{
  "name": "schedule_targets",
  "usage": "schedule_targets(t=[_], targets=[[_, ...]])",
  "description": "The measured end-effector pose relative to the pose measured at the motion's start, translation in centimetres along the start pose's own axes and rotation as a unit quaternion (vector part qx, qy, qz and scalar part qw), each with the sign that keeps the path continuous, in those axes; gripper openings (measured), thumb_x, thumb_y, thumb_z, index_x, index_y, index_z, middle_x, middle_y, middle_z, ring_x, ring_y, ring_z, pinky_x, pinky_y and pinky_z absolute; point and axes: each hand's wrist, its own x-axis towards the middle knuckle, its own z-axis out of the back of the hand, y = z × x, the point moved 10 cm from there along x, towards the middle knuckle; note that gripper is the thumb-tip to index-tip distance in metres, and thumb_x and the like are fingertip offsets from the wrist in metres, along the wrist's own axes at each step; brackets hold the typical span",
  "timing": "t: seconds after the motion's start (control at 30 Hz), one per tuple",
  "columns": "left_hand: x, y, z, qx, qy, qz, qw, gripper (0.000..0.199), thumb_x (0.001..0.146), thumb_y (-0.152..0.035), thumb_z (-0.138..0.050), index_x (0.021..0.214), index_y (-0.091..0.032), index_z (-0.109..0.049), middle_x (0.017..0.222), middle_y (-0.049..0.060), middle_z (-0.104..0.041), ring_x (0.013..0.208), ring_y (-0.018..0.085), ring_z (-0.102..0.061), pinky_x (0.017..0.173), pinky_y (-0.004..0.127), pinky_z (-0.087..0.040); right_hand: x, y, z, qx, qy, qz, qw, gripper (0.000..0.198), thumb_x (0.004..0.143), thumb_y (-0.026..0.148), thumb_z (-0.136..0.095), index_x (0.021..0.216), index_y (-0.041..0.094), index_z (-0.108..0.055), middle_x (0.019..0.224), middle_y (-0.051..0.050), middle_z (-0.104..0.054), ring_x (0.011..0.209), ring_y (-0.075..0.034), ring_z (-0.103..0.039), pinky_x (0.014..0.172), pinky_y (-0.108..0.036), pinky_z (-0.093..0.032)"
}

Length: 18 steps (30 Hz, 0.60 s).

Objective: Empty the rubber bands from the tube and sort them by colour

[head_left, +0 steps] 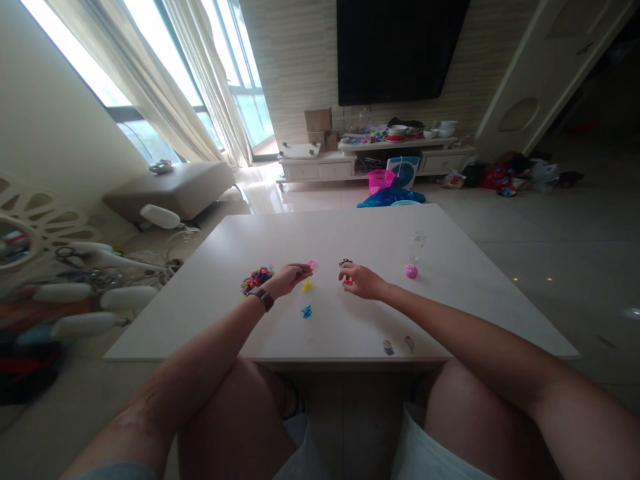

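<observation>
My left hand (291, 279), with a dark watch on the wrist, hovers beside a small pink pile (313, 265). Its fingers are pressed together, and anything between them is too small to make out. My right hand (364, 281) is over a small red pile (349, 282), fingers curved and apart from the thumb. Just beyond that hand lies a black pile (345, 262). Yellow pieces (307, 286) and blue pieces (307, 311) form separate little groups. A mixed heap of small colourful pieces (256, 279) lies left of my left hand.
On the white table (200, 320) are a pink round object (411, 271), a clear plastic object (418, 244), a small figure-shaped trinket (388, 347) and a small oval item (409, 343). Past the far edge stands a pink basket (381, 181). A white-padded chair-like frame (95, 293) is at left.
</observation>
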Motion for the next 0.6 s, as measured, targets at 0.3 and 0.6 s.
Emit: schedule_targets(t=[0.3, 0.6], targets=[[0.9, 0.0, -1.0, 0.068, 0.007, -0.06, 0.996, 0.024, 0.079, 0.004, -0.054, 0.07, -0.008, -0.073, 0.078, 0.011, -0.074, 0.073, 0.014, -0.069, 0.09, 0.028, -0.056, -0.1, 0.7, 0.4, -0.003, 0.013, -0.003, 1.0, 0.014, 0.082, 0.008, -0.066, 0.09, 0.018, -0.07, 0.101, -0.005, -0.064, 0.077, -0.013, -0.06, 0.075, -0.027, -0.045], [0.6, -0.4, -1.6, 0.14, 0.023, -0.091, 0.986, 0.017, 0.078, -0.005, -0.062, 0.072, -0.013, -0.075, 0.086, 0.01, -0.077, 0.093, 0.018, -0.07, 0.094, 0.027, -0.051, -0.3, 1.3, 0.4, -0.009, 0.02, 0.01, 1.0, 0.013, 0.082, 0.008, -0.065, 0.088, 0.018, -0.07, 0.099, -0.004, -0.063, 0.076, -0.013, -0.057, 0.075, -0.027, -0.043]])
